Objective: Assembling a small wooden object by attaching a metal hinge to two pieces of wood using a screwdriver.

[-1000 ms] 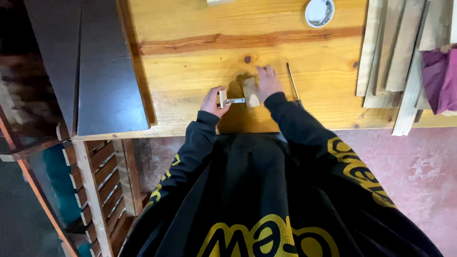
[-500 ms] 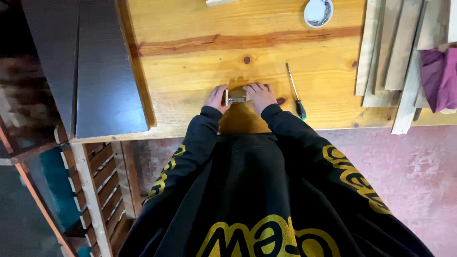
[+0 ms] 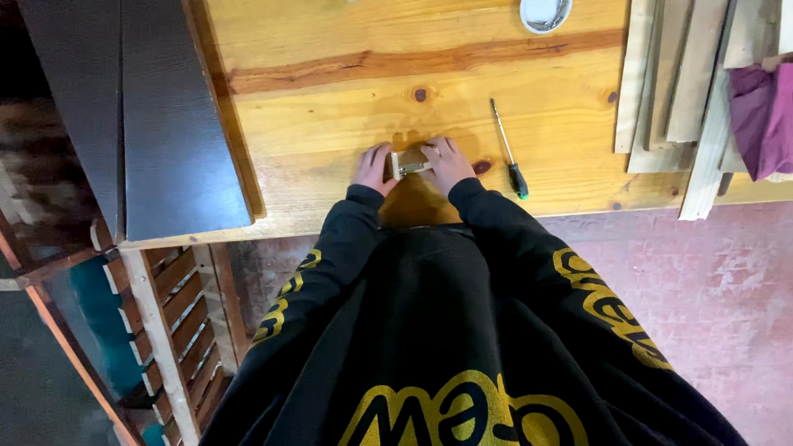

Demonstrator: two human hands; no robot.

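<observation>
Near edge first: black sleeves with yellow print run up to both hands at the front edge of the pine surface (image 3: 330, 91). Left hand (image 3: 372, 169) and right hand (image 3: 450, 163) both sit on a small wooden block (image 3: 410, 161) with a pale metal piece on its left end; fingers (image 3: 438, 150) of each hand are curled closed around the block's ends, pinning it flat on the surface between them. What the metal piece is, too small to tell. Step in hand looks like lining up or steadying the block and its fitting, not driving anything, as no tool is held. Just right of the right hand, apart from it, lies a screwdriver (image 3: 505, 147), dark-and-green handle toward the near edge, shaft pointing away. A next move, as a judgement, would need one hand freed while the other keeps the block from shifting. Further out: dark panel (image 3: 157, 124) on the left overlapping the surface edge, pale wood strips (image 3: 661, 83) stacked at right, purple cloth (image 3: 760, 116) beyond them, round white lid (image 3: 545, 12) at the far edge.
</observation>
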